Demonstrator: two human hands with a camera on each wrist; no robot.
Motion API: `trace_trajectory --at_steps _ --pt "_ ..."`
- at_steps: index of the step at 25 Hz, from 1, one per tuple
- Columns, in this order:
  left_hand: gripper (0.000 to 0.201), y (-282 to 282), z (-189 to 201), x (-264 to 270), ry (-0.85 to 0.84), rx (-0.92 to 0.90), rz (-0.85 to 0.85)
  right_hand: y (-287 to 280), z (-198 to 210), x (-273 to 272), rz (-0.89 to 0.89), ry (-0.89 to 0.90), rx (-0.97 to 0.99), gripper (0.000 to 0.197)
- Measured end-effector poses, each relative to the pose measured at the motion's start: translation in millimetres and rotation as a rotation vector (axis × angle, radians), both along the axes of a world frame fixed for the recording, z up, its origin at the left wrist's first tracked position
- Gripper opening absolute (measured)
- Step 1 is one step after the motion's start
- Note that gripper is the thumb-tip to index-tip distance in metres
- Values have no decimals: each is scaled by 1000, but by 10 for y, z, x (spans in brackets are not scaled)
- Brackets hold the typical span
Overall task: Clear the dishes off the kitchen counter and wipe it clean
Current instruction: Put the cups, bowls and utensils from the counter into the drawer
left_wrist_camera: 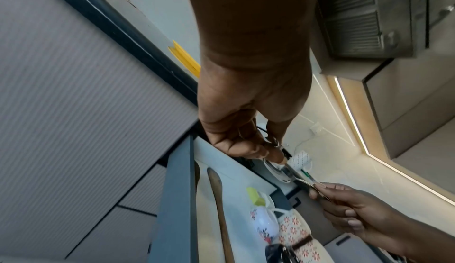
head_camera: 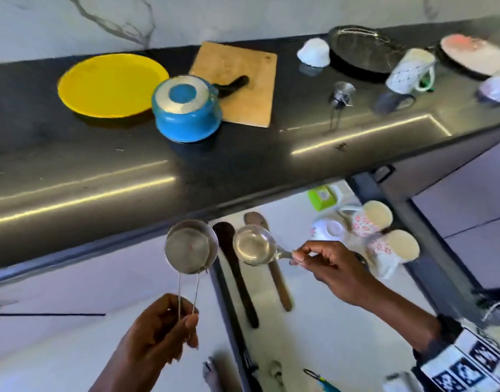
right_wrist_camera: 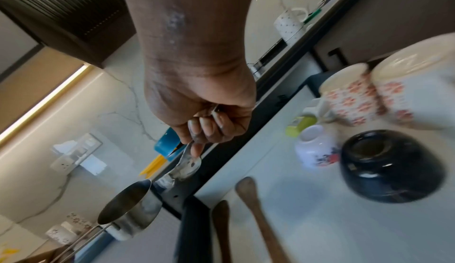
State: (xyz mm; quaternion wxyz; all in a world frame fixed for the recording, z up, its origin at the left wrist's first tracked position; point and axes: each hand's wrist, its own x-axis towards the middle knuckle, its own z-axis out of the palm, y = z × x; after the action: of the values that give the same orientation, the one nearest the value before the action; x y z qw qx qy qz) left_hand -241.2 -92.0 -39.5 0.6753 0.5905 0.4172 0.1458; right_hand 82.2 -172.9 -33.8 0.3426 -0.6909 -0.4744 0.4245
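Observation:
My left hand (head_camera: 186, 321) grips the thin wire handles of two stacked steel measuring cups (head_camera: 188, 247), held upright in front of the counter edge. My right hand (head_camera: 298, 257) pinches the short handle of a round steel spoon (head_camera: 253, 248) just right of the cups, over the open drawer (head_camera: 314, 321). In the right wrist view the fingers (right_wrist_camera: 209, 129) curl round the spoon (right_wrist_camera: 188, 165), and a steel cup (right_wrist_camera: 133, 207) hangs below it. The left wrist view shows my left hand (left_wrist_camera: 246, 146) closed on the wire handles. On the black counter (head_camera: 101, 165) stand a yellow plate (head_camera: 111, 84) and an upturned blue pot (head_camera: 186, 108).
The counter also bears a wooden cutting board (head_camera: 243, 69), a white bowl (head_camera: 314, 52), a black tray (head_camera: 365, 52), a patterned mug (head_camera: 410, 70) and a small steel cup (head_camera: 342, 94). In the drawer lie two wooden spoons (head_camera: 234, 273), floral mugs (head_camera: 370, 219) and a black bowl (right_wrist_camera: 391, 166).

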Motion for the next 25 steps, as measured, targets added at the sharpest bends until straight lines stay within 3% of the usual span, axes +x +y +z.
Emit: trace_trajectory --at_steps 4,8,11,16,25 --pt "26 -354 -204 562 141 -76 -116 -496 -444 754 -77 93 -111 25" --pt "21 -659 -443 1168 241 -62 -44 -407 -787 1200 -176 308 -261 19" --pt "19 -803 -578 1580 257 -72 97 -232 -901 1372 -153 278 -318 15" --pt "20 -905 -755 2006 282 -82 236 3 -1096 1316 -166 366 -327 6" --pt "14 -1081 -835 1928 288 -84 288 -327 -1149 1080 -135 367 -311 6"
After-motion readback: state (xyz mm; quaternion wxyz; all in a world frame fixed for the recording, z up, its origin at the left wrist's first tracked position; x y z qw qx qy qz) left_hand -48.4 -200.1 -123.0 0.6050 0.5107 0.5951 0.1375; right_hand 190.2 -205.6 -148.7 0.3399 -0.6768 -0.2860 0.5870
